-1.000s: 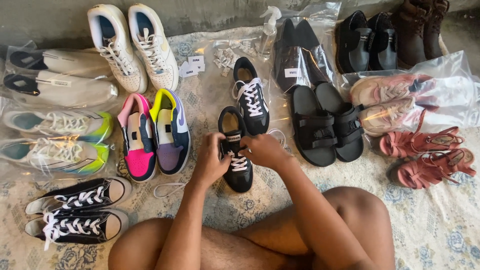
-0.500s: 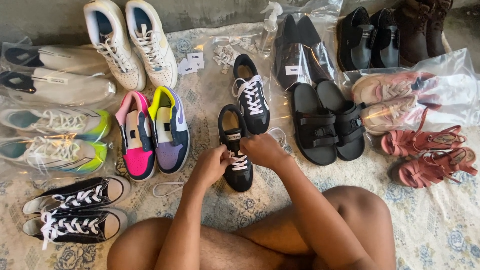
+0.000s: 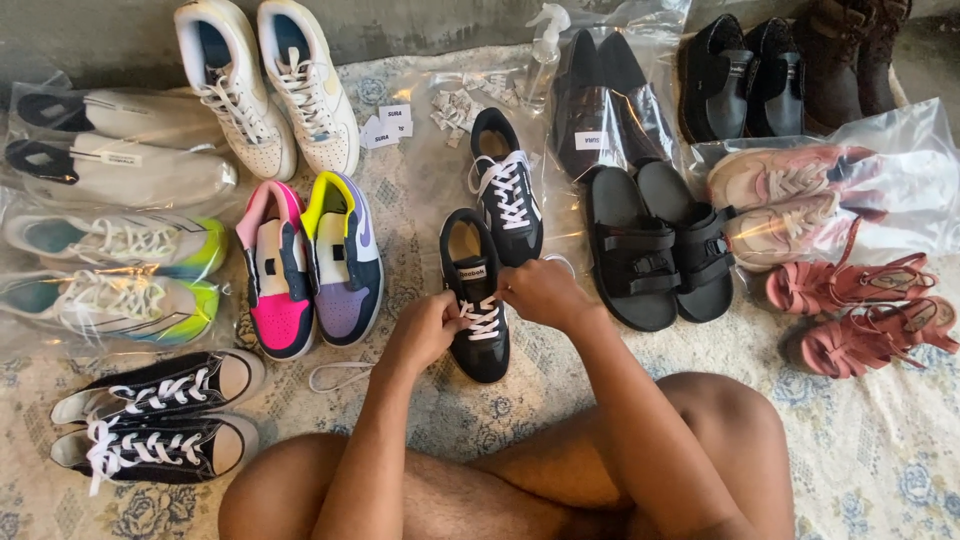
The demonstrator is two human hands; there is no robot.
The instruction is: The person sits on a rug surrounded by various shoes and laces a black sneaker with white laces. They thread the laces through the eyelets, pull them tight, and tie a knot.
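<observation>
While both hands pinch white laces (image 3: 484, 318) | black sneaker (image 3: 478, 300) between left hand (image 3: 425, 328), right hand (image 3: 540, 291)

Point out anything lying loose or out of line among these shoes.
A loose white shoelace lies on the cloth by the left hand, threaded through no shoe. The two black sneakers stand staggered, not paired side by side like the other pairs.

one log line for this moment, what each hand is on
left hand: on white laces, left side | right hand: on white laces, right side | black sneaker: flat on patterned cloth | matching sneaker: behind, untouched
</observation>
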